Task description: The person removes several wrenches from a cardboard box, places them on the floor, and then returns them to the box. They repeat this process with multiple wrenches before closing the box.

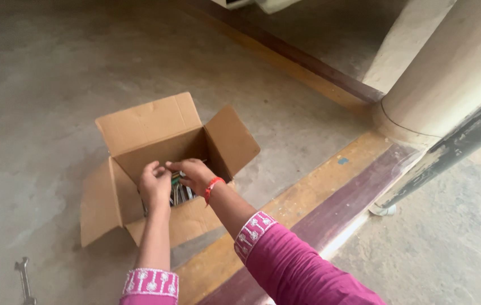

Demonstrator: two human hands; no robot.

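Open box [161,147] on floor [37,85], flaps splayed for access. Both hands over its mouth: left hand [154,186] and right hand [196,174] fingers curled above metal tools [181,193] inside; grip can't tell. Spanner [24,278] left of box.

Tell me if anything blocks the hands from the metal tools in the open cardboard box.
Nothing visible does. All four flaps of the cardboard box are folded outward, so its top is open. The left hand and right hand are both already over the opening, directly above the metal tools inside.
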